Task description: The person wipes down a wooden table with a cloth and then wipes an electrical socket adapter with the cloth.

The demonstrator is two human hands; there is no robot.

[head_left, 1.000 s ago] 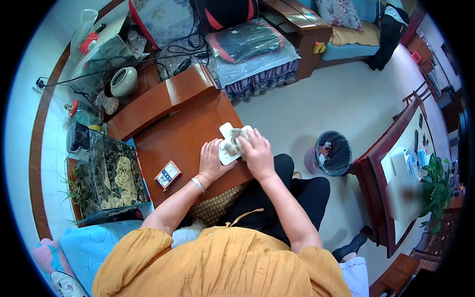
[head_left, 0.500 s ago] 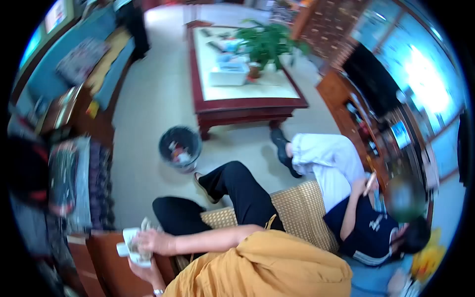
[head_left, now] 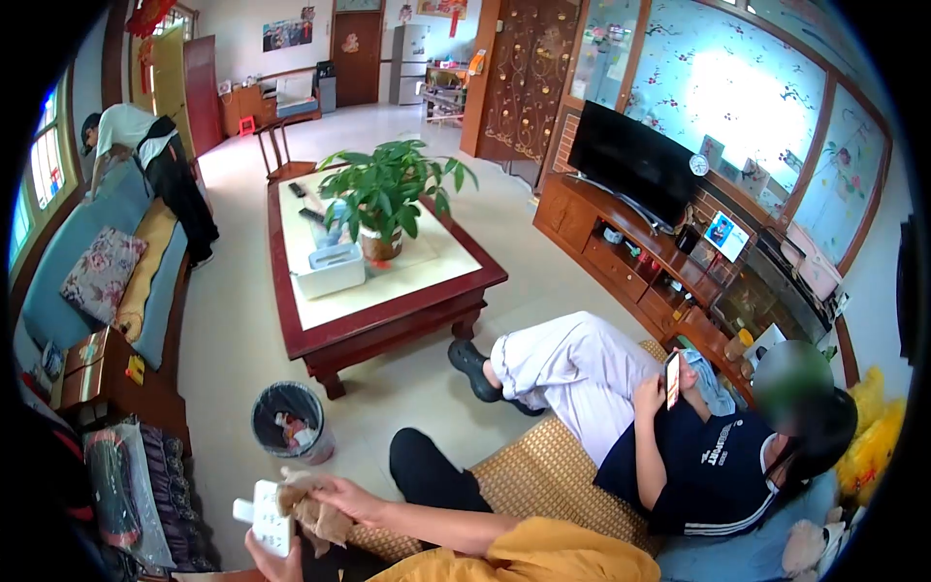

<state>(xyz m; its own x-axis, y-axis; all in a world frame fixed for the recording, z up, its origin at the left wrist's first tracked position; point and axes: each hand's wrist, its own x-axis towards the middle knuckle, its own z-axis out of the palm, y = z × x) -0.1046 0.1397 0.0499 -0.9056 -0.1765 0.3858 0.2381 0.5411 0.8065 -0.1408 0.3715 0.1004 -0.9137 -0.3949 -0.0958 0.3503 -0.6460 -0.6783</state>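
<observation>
My left hand is closed around the lower end of a white power strip at the bottom left. Small dark slots mark the strip's face, and a white block sticks out from its left side. A crumpled brown cloth is pinched in the fingers of my right hand, just right of the strip. Part of the cloth touches the strip's upper right edge, and the rest hangs down. My right arm comes in from the right in a mustard sleeve.
Beyond my knee stands a lined trash bin with litter inside. A coffee table carries a potted plant and a white tissue box. On my right a seated person holds a phone. Another person bends over the blue sofa.
The view has tilted up, showing more of the room. My right hand, earlier across the strip's face, has shifted to its right side with the cloth. The strip stays in my left hand.
</observation>
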